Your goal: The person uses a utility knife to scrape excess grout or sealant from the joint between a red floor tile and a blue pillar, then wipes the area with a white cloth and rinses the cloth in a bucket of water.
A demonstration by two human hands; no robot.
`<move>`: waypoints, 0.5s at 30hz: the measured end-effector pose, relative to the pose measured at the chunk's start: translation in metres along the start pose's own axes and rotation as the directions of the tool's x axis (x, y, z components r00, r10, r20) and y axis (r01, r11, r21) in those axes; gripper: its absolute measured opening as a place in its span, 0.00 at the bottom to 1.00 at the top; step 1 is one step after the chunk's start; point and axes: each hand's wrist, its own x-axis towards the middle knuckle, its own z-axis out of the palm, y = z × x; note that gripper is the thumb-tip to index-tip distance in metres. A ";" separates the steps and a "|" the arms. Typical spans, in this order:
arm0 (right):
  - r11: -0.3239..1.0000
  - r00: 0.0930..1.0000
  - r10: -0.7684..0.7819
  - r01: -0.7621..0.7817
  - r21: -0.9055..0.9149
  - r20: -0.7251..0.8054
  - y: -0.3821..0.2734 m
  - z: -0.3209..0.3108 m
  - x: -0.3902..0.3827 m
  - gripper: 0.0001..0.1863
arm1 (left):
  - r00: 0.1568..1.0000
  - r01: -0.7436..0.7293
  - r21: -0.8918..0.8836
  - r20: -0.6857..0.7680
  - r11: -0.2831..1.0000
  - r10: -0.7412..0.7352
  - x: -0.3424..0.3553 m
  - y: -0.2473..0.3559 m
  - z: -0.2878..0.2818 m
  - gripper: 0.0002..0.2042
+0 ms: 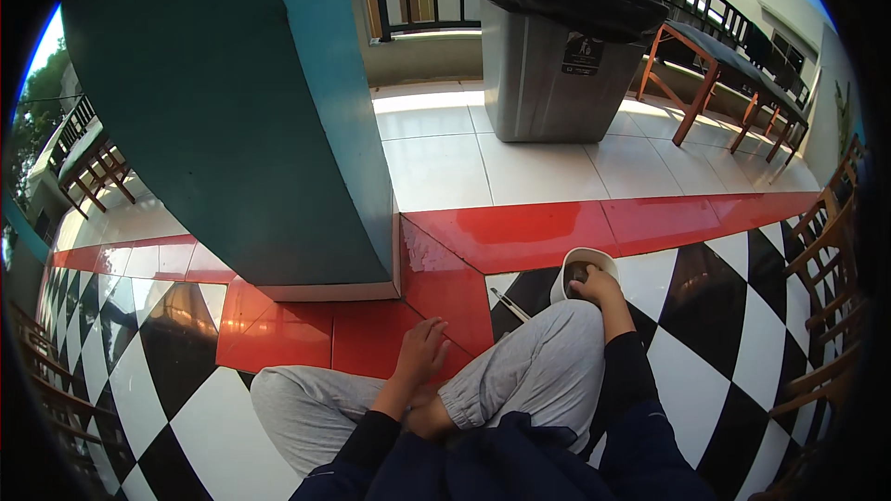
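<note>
Head view: treat white tub [558, 286] on checkered floor [682, 371] beside right knee [574, 323] as probably light, stiff, steady by rim, with left grip [422, 349] loosely spread, can't tell pinch of right grip [600, 288] inside

From the head, a wide fisheye looks forward and down over crossed legs [543, 362].

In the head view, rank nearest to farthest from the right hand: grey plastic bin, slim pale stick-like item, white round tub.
1. White round tub: nearest, with the right hand reaching into it.
2. Slim pale stick-like item: left of the tub.
3. Grey plastic bin: ahead, well beyond the tub.
</note>
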 end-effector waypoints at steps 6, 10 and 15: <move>0.981 0.993 -0.003 -0.020 0.194 0.116 0.014 0.026 0.033 0.54 | 0.991 0.133 -0.164 0.034 0.978 -0.129 -0.008 0.004 -0.003 0.17; 0.951 0.991 -0.090 0.057 0.305 0.095 0.019 0.024 0.034 0.51 | 0.976 0.213 -0.214 0.084 0.954 -0.199 -0.011 -0.001 -0.002 0.17; 0.853 0.935 -0.352 0.343 0.394 -0.052 0.047 -0.011 0.027 0.34 | 0.974 0.189 -0.227 0.169 0.955 -0.153 -0.002 0.005 0.006 0.16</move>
